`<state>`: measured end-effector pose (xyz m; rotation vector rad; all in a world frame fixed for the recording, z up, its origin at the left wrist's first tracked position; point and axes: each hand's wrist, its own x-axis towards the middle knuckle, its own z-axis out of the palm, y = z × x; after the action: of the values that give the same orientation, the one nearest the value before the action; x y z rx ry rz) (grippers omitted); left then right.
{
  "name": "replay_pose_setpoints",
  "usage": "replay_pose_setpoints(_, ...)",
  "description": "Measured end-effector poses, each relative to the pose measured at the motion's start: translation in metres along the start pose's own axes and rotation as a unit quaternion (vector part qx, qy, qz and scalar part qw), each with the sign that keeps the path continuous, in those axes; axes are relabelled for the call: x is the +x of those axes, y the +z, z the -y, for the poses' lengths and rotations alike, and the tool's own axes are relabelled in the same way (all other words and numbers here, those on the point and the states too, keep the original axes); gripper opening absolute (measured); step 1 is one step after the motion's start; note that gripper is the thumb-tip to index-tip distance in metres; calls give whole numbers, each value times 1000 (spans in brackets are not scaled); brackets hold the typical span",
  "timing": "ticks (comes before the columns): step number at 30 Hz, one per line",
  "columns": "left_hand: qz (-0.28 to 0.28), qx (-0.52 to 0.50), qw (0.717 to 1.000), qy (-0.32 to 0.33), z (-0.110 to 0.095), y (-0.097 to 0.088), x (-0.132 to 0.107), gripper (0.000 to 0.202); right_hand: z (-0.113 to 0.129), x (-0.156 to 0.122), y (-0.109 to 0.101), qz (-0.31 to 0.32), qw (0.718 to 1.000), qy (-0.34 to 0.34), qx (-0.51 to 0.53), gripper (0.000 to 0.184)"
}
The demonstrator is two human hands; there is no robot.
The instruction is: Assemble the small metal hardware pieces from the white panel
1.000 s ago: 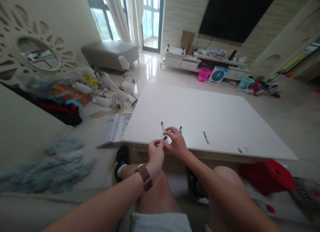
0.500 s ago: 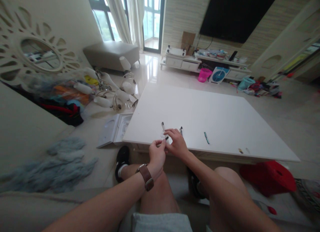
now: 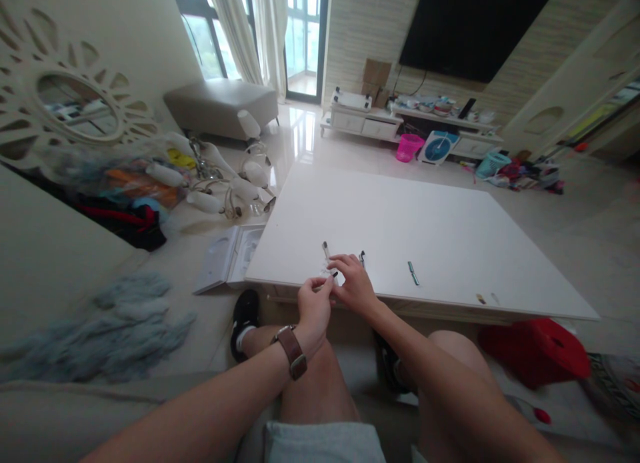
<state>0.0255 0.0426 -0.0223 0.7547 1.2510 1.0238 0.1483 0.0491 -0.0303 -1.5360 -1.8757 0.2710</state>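
Note:
Both my hands meet at the near edge of a large white table [image 3: 425, 230]. My left hand [image 3: 314, 308], a brown watch on its wrist, pinches the near end of a small thin stick-like thing with a black tip [image 3: 331, 276]. My right hand [image 3: 354, 284] has its fingers closed on the far end of the same thing. Close by on the table lie a short grey stick [image 3: 325, 250], a small black piece [image 3: 361, 256] and a green pen-like thing [image 3: 412, 273]. I cannot make out what the held thing is.
On the floor at the left lie an open white case [image 3: 227, 256], a chandelier with white shades [image 3: 220, 183], a pile of coloured things and a blue-grey fluffy mat [image 3: 115, 323]. A red stool [image 3: 535, 350] stands at the right. My bare knees are under the table edge.
My hands have hardly moved; the fingers shifted slightly on the small thing between them. The view itself wobbled a little.

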Motion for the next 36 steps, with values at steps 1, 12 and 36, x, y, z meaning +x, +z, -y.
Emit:
replay_pose_setpoints(1, -1, 0, 1000, 0, -1, 0, 0, 41, 0, 0, 0, 0, 1000, 1, 0, 22)
replay_pose_setpoints(12, -2, 25, 1000, 4, -1, 0, 0, 31, -1, 0, 1, 3, 1000, -1, -5, 23)
replay_pose_setpoints(36, -28, 11, 996, 84, -3, 2, 7, 30, -10, 2, 17, -37, 998, 30, -28, 14)
